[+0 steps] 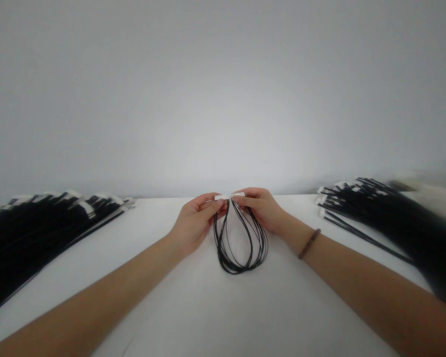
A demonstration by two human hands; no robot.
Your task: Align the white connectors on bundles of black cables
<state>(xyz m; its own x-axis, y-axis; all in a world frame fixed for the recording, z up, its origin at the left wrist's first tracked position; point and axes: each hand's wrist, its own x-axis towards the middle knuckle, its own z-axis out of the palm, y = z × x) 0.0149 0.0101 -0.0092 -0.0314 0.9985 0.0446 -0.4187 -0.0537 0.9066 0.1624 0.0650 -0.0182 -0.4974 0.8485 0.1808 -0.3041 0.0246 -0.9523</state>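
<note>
Between my two hands is a looped black wire harness [235, 270] with white connectors at its ends. My left hand [198, 220] pinches the white connector [219, 197] on the left. My right hand [262, 208] pinches the white connector [238, 194] on the right. Both connectors are held close together; I cannot tell whether they touch. Several thin black wires hang below them in a rounded loop over the white table. Fingers hide part of each connector.
A large pile of black cables [26, 238] with white connector ends lies on the left of the white table [223, 317]. Another such pile [390, 213] lies on the right, beside a blurred pale bundle [431, 196]. A plain wall [223, 99] rises behind the table.
</note>
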